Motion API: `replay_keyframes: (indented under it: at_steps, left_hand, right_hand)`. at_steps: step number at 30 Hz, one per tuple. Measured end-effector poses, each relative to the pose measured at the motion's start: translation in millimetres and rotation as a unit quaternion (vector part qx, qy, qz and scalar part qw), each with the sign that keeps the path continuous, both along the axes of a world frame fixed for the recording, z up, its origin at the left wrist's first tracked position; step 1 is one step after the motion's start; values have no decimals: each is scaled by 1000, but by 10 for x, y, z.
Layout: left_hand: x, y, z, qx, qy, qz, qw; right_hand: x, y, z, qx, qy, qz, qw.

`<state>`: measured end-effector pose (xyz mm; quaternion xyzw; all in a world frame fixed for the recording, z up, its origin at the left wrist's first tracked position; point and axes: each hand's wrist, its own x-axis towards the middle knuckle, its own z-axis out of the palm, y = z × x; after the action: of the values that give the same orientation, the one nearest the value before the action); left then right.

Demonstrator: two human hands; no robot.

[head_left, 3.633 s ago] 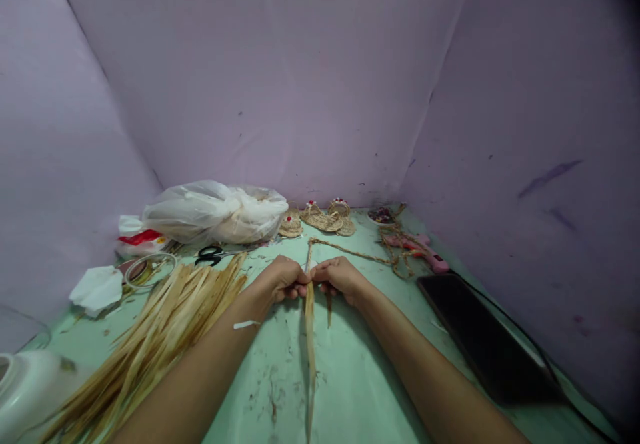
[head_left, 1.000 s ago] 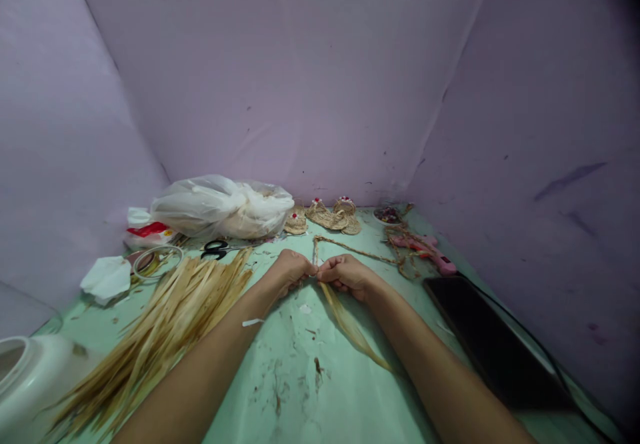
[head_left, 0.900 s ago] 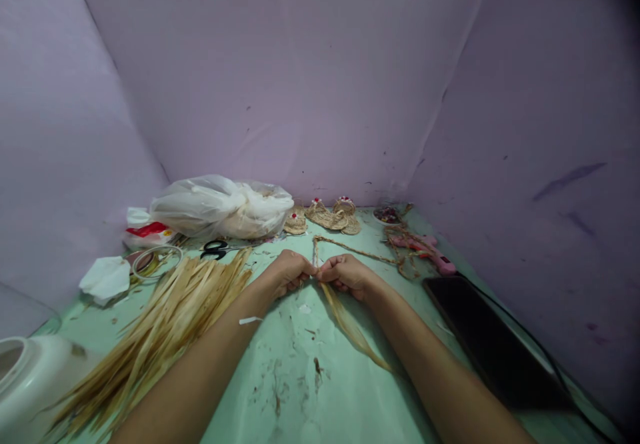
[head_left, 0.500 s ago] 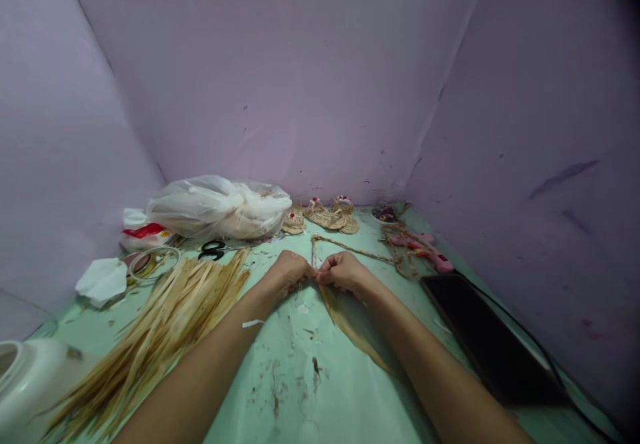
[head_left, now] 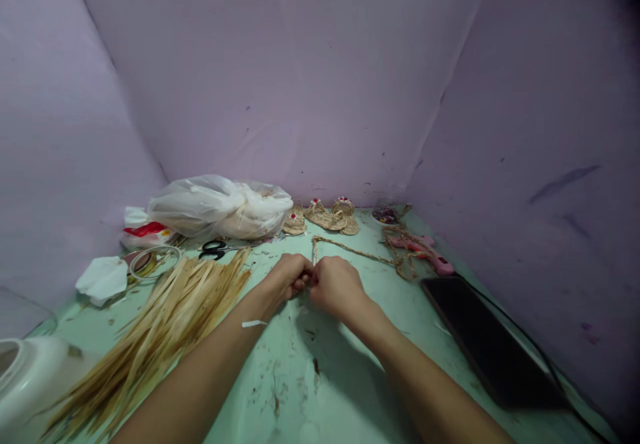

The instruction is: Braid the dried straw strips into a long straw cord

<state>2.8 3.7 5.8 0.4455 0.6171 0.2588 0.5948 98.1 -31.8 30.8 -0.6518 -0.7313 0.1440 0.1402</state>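
My left hand (head_left: 290, 276) and my right hand (head_left: 339, 287) meet over the middle of the table, both with fingers closed. Between them they grip the near end of a thin braided cord (head_left: 354, 251) of dried plant fibre. From the fingers the cord runs away from me, bends sharply, then trails right into a loose tangle. My right hand is turned knuckles up and hides the pinched end. Left of my left forearm lies a bundle of dried fibre strips (head_left: 173, 324).
Small woven slippers (head_left: 327, 219) with beads stand by the back wall, beside a knotted plastic bag (head_left: 215, 207). Black-handled scissors (head_left: 213, 251) lie near the bundle. At right are a pink glue gun (head_left: 435, 257) and a dark flat device (head_left: 490, 344). A white jar (head_left: 35, 384) stands front left.
My right hand has turned over and closed nearer my left. The long loose strip that hung below my right hand is no longer visible. The cord's far part stays put.
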Motion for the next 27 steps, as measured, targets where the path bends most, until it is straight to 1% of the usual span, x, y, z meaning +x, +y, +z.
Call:
replay_keyframes:
  at_steps: [2, 4, 6, 7, 8, 9, 10, 11, 12, 13, 14, 15, 17, 18, 20, 25, 27]
  left_hand:
    - [-21, -4, 8, -3, 0, 22, 1000]
    - [-56, -6, 21, 1, 3, 30, 1000]
    - [-105, 2, 26, 7, -12, 7, 1000]
    - [-133, 12, 24, 10, -26, -11, 1000]
    - [-159, 24, 19, 12, -41, -27, 999]
    - [-183, 37, 11, 12, -54, -41, 998]
    - [-202, 50, 2, 9, -62, -50, 997]
    - [-216, 62, -6, 5, -67, -55, 996]
    - [-225, 72, -13, 1, -71, -58, 996]
    - [-230, 79, -19, -1, -75, -60, 995]
    - [-232, 83, -21, -1, -79, -63, 995]
    - [-232, 85, -22, 0, -83, -67, 994]
    - [-231, 80, -17, 2, -84, -77, 994]
    - [-231, 75, -12, 4, -81, -81, 993]
    - [-228, 59, 1, 10, -61, -88, 994]
    - [-184, 19, 36, 60, 58, -82, 993]
    - [-180, 22, 37, 95, 103, -87, 986]
  right_hand:
    - [-47, -29, -38, 12, -1, 17, 1000]
    - [-19, -14, -37, 2, 0, 41, 999]
    - [86, 51, 6, -32, 21, 66, 997]
    - [158, 99, 34, -48, 48, 67, 995]
    - [234, 155, 60, -63, 89, 58, 992]
    - [305, 211, 80, -65, 147, 26, 987]
    - [363, 262, 90, -64, 222, -18, 973]
    - [400, 303, 88, -74, 298, -64, 950]
    - [414, 330, 74, -93, 369, -104, 919]
    - [403, 342, 51, -122, 427, -130, 886]
    - [372, 338, 21, -157, 467, -140, 859]
    - [326, 323, -12, -195, 490, -134, 839]
    - [218, 277, -80, -259, 501, -97, 820]
    - [169, 255, -112, -276, 499, -83, 817]
    - [104, 230, -169, -283, 487, -74, 823]
    - [110, 258, -307, -239, 418, -92, 872]
    - [126, 266, -354, -220, 413, -96, 879]
